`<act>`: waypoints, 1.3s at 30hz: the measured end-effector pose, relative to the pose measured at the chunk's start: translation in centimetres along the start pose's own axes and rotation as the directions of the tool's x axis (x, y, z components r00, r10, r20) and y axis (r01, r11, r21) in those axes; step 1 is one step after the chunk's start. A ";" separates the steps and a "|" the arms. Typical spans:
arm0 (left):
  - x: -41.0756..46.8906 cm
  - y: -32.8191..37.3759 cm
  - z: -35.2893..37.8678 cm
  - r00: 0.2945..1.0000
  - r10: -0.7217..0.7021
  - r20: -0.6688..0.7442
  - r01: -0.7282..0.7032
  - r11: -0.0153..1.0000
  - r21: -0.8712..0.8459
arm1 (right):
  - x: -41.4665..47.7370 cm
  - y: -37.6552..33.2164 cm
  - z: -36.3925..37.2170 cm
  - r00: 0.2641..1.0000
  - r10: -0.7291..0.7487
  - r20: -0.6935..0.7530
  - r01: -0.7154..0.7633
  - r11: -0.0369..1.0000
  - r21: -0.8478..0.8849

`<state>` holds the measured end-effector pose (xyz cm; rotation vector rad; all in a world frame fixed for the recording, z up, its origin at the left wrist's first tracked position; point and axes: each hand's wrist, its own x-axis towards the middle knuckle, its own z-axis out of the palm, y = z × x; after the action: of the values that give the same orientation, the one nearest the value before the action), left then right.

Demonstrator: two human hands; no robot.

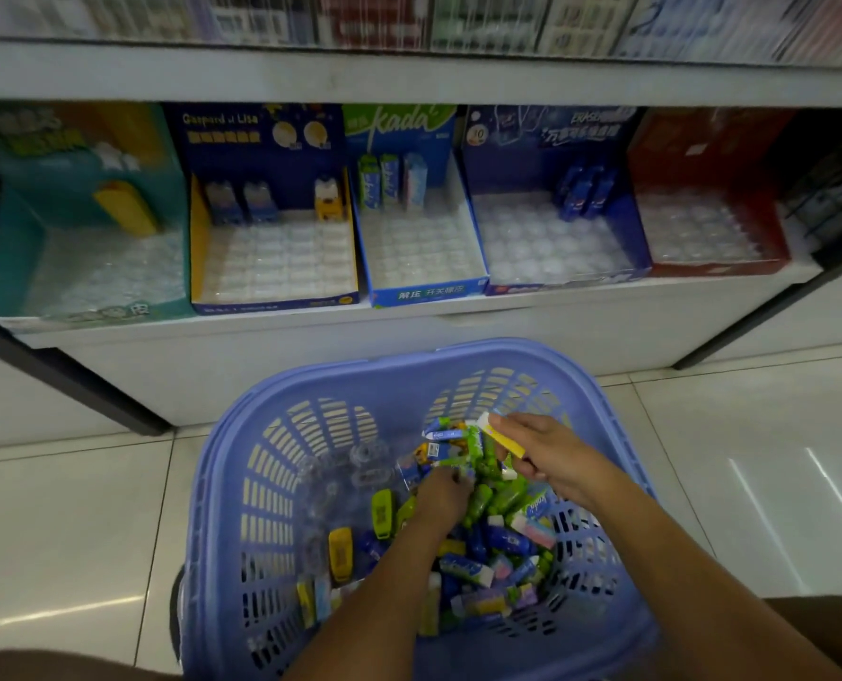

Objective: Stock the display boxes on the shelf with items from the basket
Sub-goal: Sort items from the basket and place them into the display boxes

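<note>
Right hand [542,454]: pinches a yellow-and-white packet [507,438] over the basket [458,351]. Left hand [441,493]: fingers buried among loose items [502,538] inside the basket; grip cannot be told. Display boxes [424,292]: five, on the shelf [581,307] behind the basket.

Five display boxes [424,294] are sitting side by side on the shelf [262,331], the basket [409,358] standing on the floor [65,508] before it. The left hand [441,498] is lying among the basket's items [502,538], the right hand [542,444] holding a packet [505,437] above them.
</note>
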<state>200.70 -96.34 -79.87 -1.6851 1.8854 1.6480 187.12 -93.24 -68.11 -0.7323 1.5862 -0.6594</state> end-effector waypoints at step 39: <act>-10.8 10.3 -18.6 0.908 0.098 -0.408 -0.419 0.177 -0.890 | 11.7 -26.3 -2.5 0.723 -0.663 -0.195 0.288 0.546 -0.787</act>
<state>206.76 -105.73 -58.80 -1.9817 1.1127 3.4426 185.95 -119.00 -55.12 -1.7901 2.1501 -0.6420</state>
